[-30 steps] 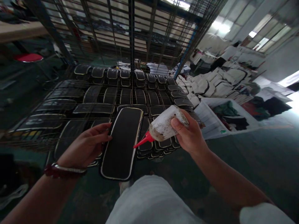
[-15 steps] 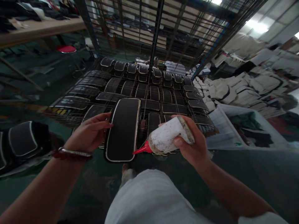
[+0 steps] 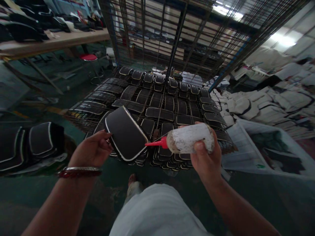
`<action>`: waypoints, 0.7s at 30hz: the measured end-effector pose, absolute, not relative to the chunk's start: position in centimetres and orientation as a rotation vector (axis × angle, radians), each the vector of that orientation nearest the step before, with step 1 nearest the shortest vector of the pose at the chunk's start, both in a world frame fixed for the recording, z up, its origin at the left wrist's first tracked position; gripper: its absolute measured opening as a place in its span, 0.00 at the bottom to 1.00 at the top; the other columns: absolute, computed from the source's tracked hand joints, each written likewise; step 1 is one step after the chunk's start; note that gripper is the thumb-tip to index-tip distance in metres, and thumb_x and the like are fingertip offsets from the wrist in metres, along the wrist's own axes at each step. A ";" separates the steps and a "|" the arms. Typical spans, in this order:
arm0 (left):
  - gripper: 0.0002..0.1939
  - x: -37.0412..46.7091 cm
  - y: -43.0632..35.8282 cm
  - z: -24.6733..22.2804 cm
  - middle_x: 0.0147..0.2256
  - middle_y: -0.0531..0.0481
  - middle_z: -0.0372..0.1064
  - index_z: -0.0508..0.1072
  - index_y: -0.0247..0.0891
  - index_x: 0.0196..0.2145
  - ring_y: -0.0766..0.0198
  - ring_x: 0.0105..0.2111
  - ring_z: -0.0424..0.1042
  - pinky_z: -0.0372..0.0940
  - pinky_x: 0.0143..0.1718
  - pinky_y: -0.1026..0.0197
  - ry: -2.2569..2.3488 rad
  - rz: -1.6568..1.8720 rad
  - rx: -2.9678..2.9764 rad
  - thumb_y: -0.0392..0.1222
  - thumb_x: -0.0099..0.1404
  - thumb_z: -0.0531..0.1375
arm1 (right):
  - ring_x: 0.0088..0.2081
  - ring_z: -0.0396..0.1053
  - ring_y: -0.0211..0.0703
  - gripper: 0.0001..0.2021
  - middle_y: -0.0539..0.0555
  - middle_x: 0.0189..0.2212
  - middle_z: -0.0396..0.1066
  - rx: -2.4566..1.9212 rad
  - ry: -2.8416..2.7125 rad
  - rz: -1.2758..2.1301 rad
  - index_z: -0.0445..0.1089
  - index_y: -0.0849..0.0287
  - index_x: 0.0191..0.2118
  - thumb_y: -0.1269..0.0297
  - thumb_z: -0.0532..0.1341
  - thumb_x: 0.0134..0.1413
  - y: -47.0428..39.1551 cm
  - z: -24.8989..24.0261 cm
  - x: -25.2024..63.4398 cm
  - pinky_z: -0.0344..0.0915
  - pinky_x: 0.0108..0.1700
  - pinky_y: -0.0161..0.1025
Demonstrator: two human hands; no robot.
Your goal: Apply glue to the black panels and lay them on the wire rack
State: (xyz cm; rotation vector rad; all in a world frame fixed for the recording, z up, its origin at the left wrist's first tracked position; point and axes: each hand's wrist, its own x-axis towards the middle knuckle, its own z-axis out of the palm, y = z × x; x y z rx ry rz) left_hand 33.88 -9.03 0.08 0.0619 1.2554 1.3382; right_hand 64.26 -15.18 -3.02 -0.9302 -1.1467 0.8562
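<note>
Between thumb and fingers, my left hand (image 3: 94, 147) grips the left edge of a black panel (image 3: 125, 132), a rounded rectangle with a pale line along its rim. The panel is held tilted above the rack. Wrapped in my right hand (image 3: 206, 154) is a white squeeze bottle (image 3: 189, 139), lying nearly level, its surface stained. Its red nozzle (image 3: 156, 143) points left, the tip at the panel's lower right corner. Whether the tip touches is too fine to tell.
A wire rack (image 3: 159, 113) full of similar black panels stands ahead, with a tall wire frame (image 3: 179, 36) above it. More black pieces (image 3: 40, 141) lie at left. A white bin (image 3: 242, 144) and piled pale fabric (image 3: 268, 101) are at right. A red stool (image 3: 88, 57) stands far left.
The panel has turned counterclockwise, its top now leaning left. The bottle has swung more level, and its nozzle has shifted up to the corner. The camera view has swung left.
</note>
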 end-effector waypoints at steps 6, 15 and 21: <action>0.17 34.2 -9.7 -1.6 0.26 0.54 0.75 0.72 0.34 0.35 0.74 0.18 0.71 0.67 0.19 0.79 1.226 1.387 -0.068 0.14 0.58 0.56 | 0.55 0.80 0.67 0.27 0.62 0.50 0.80 -0.909 -1.043 0.845 0.68 0.47 0.60 0.45 0.75 0.62 -14.9 -2.7 63.2 0.81 0.52 0.62; 0.20 34.7 -10.6 -2.6 0.25 0.58 0.72 0.71 0.37 0.35 0.72 0.20 0.72 0.71 0.23 0.76 1.164 1.497 -0.186 0.13 0.56 0.58 | 0.55 0.81 0.63 0.23 0.62 0.53 0.81 -0.845 -1.054 0.955 0.72 0.47 0.61 0.53 0.75 0.65 -15.4 -4.6 62.5 0.83 0.48 0.57; 0.18 35.2 -11.0 -2.5 0.27 0.57 0.71 0.68 0.37 0.31 0.76 0.19 0.67 0.64 0.20 0.77 1.141 1.548 -0.321 0.14 0.67 0.58 | 0.55 0.81 0.66 0.25 0.63 0.52 0.81 -0.864 -1.139 0.964 0.70 0.49 0.62 0.50 0.73 0.66 -14.8 -4.8 62.2 0.83 0.50 0.61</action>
